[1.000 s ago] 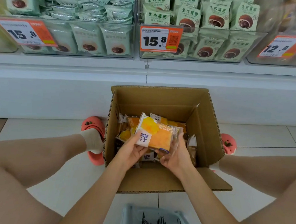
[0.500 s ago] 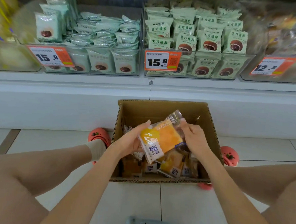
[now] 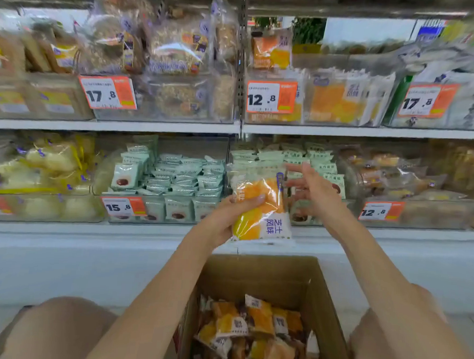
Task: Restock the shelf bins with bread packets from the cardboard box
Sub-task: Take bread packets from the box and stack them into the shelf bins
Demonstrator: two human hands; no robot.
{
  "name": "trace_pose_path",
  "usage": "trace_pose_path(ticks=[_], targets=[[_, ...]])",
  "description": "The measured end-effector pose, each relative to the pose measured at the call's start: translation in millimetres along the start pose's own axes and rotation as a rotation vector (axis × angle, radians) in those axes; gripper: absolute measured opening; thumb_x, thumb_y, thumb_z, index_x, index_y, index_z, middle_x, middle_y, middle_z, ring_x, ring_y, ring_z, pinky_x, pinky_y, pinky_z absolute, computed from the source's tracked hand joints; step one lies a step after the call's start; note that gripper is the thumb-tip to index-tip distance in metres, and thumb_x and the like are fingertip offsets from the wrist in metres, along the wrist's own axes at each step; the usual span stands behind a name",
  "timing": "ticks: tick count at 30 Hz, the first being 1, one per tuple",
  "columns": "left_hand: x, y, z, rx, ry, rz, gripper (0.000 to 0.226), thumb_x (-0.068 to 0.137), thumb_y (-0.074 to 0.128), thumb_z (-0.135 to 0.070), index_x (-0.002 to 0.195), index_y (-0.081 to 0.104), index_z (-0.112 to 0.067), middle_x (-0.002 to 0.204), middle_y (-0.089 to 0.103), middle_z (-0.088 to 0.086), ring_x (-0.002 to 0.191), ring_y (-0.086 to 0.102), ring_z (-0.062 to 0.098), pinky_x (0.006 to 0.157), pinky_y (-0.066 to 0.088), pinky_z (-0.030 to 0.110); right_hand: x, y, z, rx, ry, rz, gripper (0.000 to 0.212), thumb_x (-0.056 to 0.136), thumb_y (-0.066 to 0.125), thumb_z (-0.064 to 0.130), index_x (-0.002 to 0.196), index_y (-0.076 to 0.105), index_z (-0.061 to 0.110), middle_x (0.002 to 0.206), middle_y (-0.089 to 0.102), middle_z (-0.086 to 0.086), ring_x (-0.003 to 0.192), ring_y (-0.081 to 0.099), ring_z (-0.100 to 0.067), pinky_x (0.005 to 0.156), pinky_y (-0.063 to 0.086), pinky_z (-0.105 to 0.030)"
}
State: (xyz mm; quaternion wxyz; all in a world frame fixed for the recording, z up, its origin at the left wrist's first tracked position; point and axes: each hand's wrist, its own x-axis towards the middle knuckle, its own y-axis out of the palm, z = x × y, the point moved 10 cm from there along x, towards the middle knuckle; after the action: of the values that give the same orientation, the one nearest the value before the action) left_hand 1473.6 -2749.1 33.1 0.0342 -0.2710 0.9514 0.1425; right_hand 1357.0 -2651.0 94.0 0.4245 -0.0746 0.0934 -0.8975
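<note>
Cardboard box sits bottom centre, full of orange packets. Above it, the left hand clamps a bread packet upright mid-frame; right hand hangs fingers apart, empty. Probably headed for the 12.8 bin upper right. Half a second ago both hands held it low over the box.

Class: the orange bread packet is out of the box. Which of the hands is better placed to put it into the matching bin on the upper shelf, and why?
The left hand: it already grips the orange bread packet. The right hand is open beside it, holding nothing. The matching bin, tagged 12.8, sits above.
</note>
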Motion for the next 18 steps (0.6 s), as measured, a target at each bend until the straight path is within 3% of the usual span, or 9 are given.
trace_pose_path(ticks=[2, 4, 7, 10, 12, 14, 16, 18], targets=[[3.1, -2.0, -39.6, -0.128, 0.12, -0.072, 0.057, 0.067, 0.073, -0.03, 0.12, 0.062, -0.01, 0.108, 0.071, 0.011, 0.094, 0.069, 0.024, 0.081, 0.058, 0.04, -11.0, 6.8, 9.4, 0.068, 0.031, 0.113, 0.041, 0.091, 0.041, 0.056, 0.122, 0.052, 0.031, 0.109, 0.064, 0.003, 0.083, 0.068, -0.017, 0.062, 0.056, -0.031], [4.0, 10.1, -77.8, -0.198, 0.244, -0.09, 0.058, 0.071, 0.07, -0.032, 0.124, 0.06, -0.009, 0.113, 0.069, 0.013, 0.1, 0.067, 0.029, 0.082, 0.057, 0.045, -14.9, 17.5, 22.9, 0.184, 0.01, 0.174, 0.047, 0.081, 0.056, 0.051, 0.121, 0.05, 0.027, 0.112, 0.066, -0.001, 0.09, 0.071, -0.024, 0.069, 0.058, -0.037], [8.7, 30.5, -122.6, -0.255, 0.357, -0.106, 0.053, 0.072, 0.071, -0.029, 0.12, 0.06, -0.008, 0.112, 0.069, 0.014, 0.1, 0.068, 0.029, 0.084, 0.056, 0.044, -1.1, 7.7, 56.8, 0.398, -0.068, 0.051, 0.049, 0.071, 0.069, 0.037, 0.116, 0.054, 0.022, 0.113, 0.066, -0.009, 0.088, 0.071, -0.029, 0.071, 0.058, -0.043], [21.8, 43.0, -163.9, -0.191, 0.444, -0.136, 0.036, 0.08, 0.071, -0.029, 0.111, 0.064, -0.012, 0.104, 0.072, 0.009, 0.094, 0.07, 0.025, 0.08, 0.058, 0.039, 20.3, -14.0, 95.5, 0.445, -0.162, -0.053, 0.027, 0.086, 0.065, 0.017, 0.112, 0.056, 0.017, 0.104, 0.068, -0.01, 0.077, 0.071, -0.025, 0.064, 0.059, -0.036], [34.2, 44.0, -193.6, -0.101, 0.481, -0.171, 0.025, 0.084, 0.064, -0.043, 0.091, 0.064, -0.019, 0.084, 0.071, -0.001, 0.078, 0.069, 0.018, 0.071, 0.056, 0.031, 35.7, -31.5, 120.1, 0.432, -0.208, -0.07, 0.018, 0.089, 0.062, 0.011, 0.105, 0.058, 0.018, 0.097, 0.07, -0.008, 0.073, 0.072, -0.023, 0.062, 0.059, -0.033], [44.6, 35.3, -226.5, -0.083, 0.578, -0.224, 0.032, 0.094, 0.049, -0.048, 0.082, 0.057, -0.02, 0.075, 0.062, 0.001, 0.072, 0.062, 0.021, 0.068, 0.051, 0.031, 53.6, -58.0, 147.5, 0.396, -0.248, -0.122, 0.019, 0.089, 0.062, 0.009, 0.106, 0.056, 0.016, 0.096, 0.069, -0.008, 0.069, 0.071, -0.021, 0.058, 0.058, -0.03], [46.1, 27.8, -266.9, 0.215, 0.847, -0.332, 0.033, 0.097, 0.043, -0.047, 0.088, 0.057, -0.019, 0.082, 0.063, 0.001, 0.081, 0.061, 0.02, 0.072, 0.048, 0.033, 76.9, -95.0, 173.7, 0.314, -0.298, -0.236, 0.021, 0.089, 0.063, 0.009, 0.107, 0.054, 0.014, 0.099, 0.066, -0.008, 0.068, 0.069, -0.02, 0.056, 0.059, -0.031], [42.5, 42.1, -295.0, 0.856, 1.161, -0.55, 0.03, 0.099, 0.039, -0.041, 0.088, 0.056, -0.019, 0.078, 0.059, -0.003, 0.077, 0.055, 0.013, 0.064, 0.041, 0.029, 104.8, -130.5, 199.1, 0.106, -0.373, -0.36, 0.019, 0.086, 0.068, 0.015, 0.1, 0.056, 0.017, 0.105, 0.063, -0.011, 0.08, 0.066, -0.026, 0.065, 0.06, -0.042]])
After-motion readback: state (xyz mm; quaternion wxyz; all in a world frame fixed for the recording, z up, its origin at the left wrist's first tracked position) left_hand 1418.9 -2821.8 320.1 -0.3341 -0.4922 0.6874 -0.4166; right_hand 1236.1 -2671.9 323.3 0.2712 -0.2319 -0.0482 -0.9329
